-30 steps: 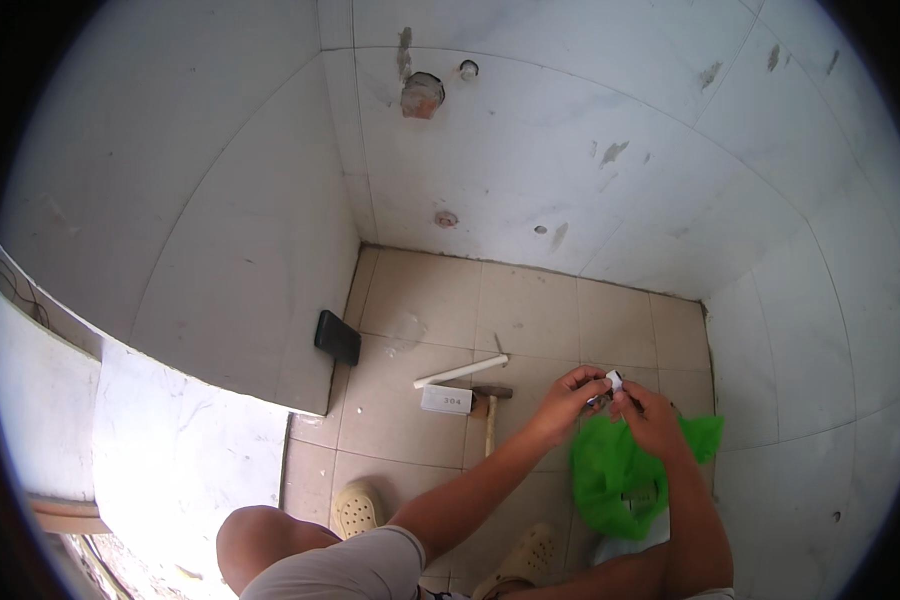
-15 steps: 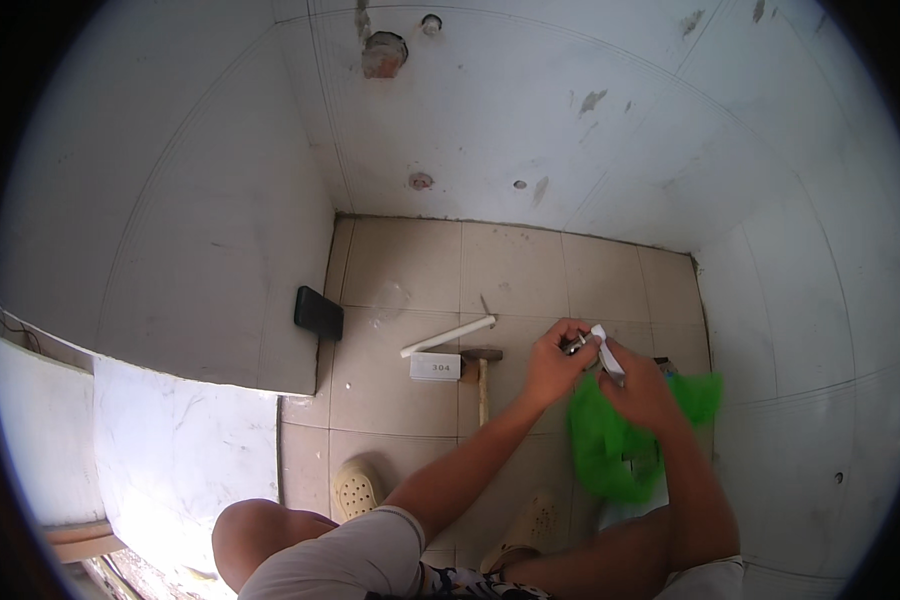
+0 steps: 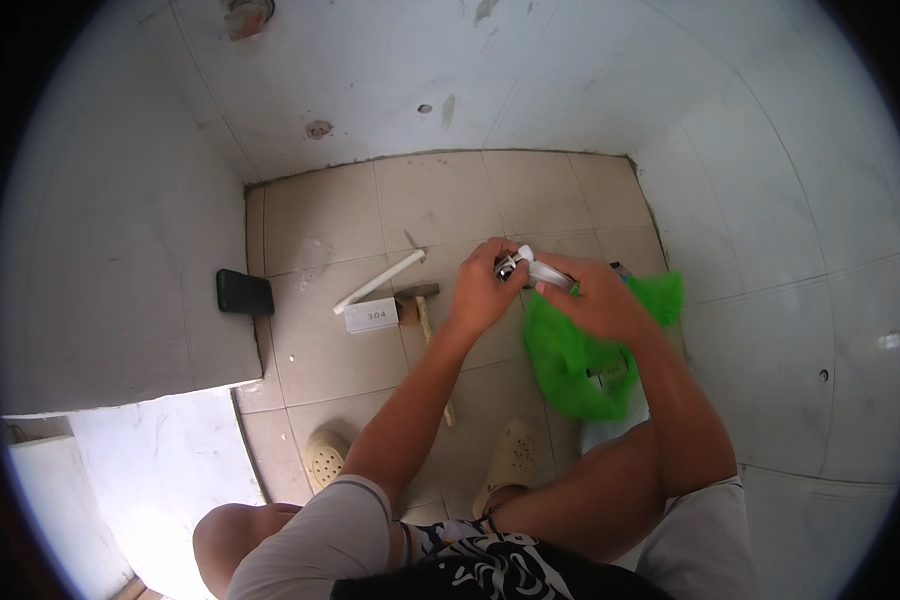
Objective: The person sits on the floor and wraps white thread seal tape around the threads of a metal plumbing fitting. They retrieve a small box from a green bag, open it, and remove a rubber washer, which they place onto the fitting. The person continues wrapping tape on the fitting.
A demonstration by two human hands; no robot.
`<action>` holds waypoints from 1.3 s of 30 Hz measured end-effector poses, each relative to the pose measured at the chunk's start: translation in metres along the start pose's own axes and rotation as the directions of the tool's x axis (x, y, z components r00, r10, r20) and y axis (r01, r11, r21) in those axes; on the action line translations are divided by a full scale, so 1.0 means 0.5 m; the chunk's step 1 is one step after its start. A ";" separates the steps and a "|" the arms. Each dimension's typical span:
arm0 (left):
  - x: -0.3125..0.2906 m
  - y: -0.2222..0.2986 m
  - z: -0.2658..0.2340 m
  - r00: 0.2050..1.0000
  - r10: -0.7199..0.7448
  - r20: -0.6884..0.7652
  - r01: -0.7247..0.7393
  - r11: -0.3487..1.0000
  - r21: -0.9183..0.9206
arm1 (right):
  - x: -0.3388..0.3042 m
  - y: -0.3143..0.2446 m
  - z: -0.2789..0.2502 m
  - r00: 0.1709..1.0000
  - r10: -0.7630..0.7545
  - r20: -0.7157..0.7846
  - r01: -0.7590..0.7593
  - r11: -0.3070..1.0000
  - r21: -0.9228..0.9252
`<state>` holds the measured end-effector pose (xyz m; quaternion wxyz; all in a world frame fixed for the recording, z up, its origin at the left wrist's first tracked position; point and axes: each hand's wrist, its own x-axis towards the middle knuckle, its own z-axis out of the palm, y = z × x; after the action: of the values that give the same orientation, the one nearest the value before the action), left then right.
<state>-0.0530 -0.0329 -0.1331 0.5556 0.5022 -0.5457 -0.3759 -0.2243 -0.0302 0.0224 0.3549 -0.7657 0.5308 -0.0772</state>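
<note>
Both hands are close together above the tiled floor, in front of me. My left hand (image 3: 483, 292) is closed around a small shiny metal fitting (image 3: 508, 266), whose shape is partly covered by the fingers. A white strip (image 3: 550, 273) that looks like tape runs from the fitting to my right hand (image 3: 598, 298). The right hand's fingers and thumb pinch this strip. Just below the right hand, a bright green plastic bag (image 3: 560, 365) lies open on the floor with partly hidden packages in it.
Left of my hands lie a hammer (image 3: 423, 318), a white box (image 3: 372, 316) and a white stick-like bar (image 3: 378, 283). A dark phone (image 3: 245, 292) rests by the left panel (image 3: 130, 270). My sandals (image 3: 515, 455) stand on the tiles. Pale walls (image 3: 570, 70) with holes enclose the corner.
My view has turned, so the floor things appear further left and higher. The hands stay together on the fitting and strip, and more of the white strip shows between them.
</note>
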 end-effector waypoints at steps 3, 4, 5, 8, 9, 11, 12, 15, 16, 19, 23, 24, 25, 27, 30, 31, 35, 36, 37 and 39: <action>-0.005 0.005 0.004 0.996 0.005 0.094 -0.007 1.000 0.017 | 0.003 0.004 -0.007 0.999 0.036 -0.038 -0.031 0.990 0.136; -0.007 0.008 0.007 0.995 0.019 0.100 -0.022 0.999 0.031 | 0.004 0.007 -0.009 0.998 0.053 -0.039 -0.046 0.986 0.163; -0.008 0.011 0.010 0.994 0.037 0.101 -0.042 0.998 0.042 | 0.004 0.011 -0.010 0.997 0.066 -0.041 -0.057 0.978 0.200; -0.012 0.022 0.015 0.987 0.069 0.146 -0.082 0.993 0.089 | 0.005 0.016 -0.009 0.998 0.061 0.018 -0.064 0.937 0.343; -0.013 0.025 0.016 0.983 0.075 0.168 -0.094 0.990 0.106 | 0.005 0.015 -0.011 0.998 0.057 0.004 -0.053 0.913 0.404; -0.015 0.031 0.014 0.968 0.068 0.242 -0.103 0.985 0.135 | 0.007 0.012 -0.017 0.992 0.129 0.004 -0.113 0.847 0.519; -0.017 0.034 0.014 0.960 0.061 0.272 -0.106 0.983 0.152 | 0.007 0.009 -0.022 0.992 0.128 -0.008 -0.103 0.829 0.549; -0.023 0.049 0.018 0.956 0.084 0.282 -0.130 0.980 0.149 | 0.009 0.003 -0.039 0.981 0.190 -0.036 -0.123 0.755 0.644; -0.025 0.054 0.019 0.949 0.100 0.300 -0.145 0.981 0.131 | 0.011 0.003 -0.042 0.979 0.194 -0.058 -0.105 0.731 0.674; -0.030 0.072 0.018 0.930 0.126 0.345 -0.154 0.987 0.056 | 0.019 0.015 -0.042 0.969 0.209 -0.133 -0.047 0.683 0.729; -0.041 0.096 0.019 0.918 0.097 0.384 -0.081 0.995 -0.057 | 0.030 0.053 -0.035 0.954 0.261 -0.148 -0.085 0.709 0.700; -0.040 0.099 0.018 0.919 0.091 0.384 -0.069 0.995 -0.072 | 0.032 0.062 -0.030 0.951 0.273 -0.147 -0.108 0.737 0.667; -0.039 0.101 0.016 0.925 0.094 0.369 -0.060 0.993 -0.103 | 0.033 0.069 -0.025 0.948 0.274 -0.159 -0.114 0.764 0.635; -0.036 0.102 0.014 0.938 0.099 0.333 -0.045 0.985 -0.166 | 0.035 0.080 -0.016 0.947 0.264 -0.182 -0.145 0.859 0.491; -0.036 0.100 0.008 0.888 -0.063 0.456 0.249 0.899 -0.360 | 0.045 0.081 -0.012 0.952 0.207 -0.227 -0.161 0.965 0.206; -0.036 0.098 0.009 0.885 -0.046 0.462 0.278 0.850 -0.448 | 0.046 0.080 -0.012 0.949 0.202 -0.243 -0.163 0.971 0.173; -0.030 0.089 0.015 0.871 -0.130 0.474 0.438 0.643 -0.629 | 0.043 0.067 -0.007 0.966 0.120 -0.231 -0.082 0.983 0.166; -0.022 0.084 0.013 0.872 -0.168 0.459 0.461 0.596 -0.657 | 0.040 0.063 -0.003 0.976 0.096 -0.198 -0.053 0.976 0.211; -0.015 0.079 0.009 0.871 -0.207 0.446 0.481 0.546 -0.686 | 0.035 0.059 0.001 0.983 0.092 -0.157 -0.046 0.961 0.273; -0.002 0.069 0.000 0.869 -0.293 0.399 0.495 0.489 -0.718 | 0.028 0.049 0.010 0.988 -0.022 -0.156 0.055 0.975 0.213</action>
<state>-0.0576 -0.0246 -0.0997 0.5536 0.2630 -0.2444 -0.7514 -0.2346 -0.0443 -0.0003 0.3931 -0.7243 0.5299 -0.1999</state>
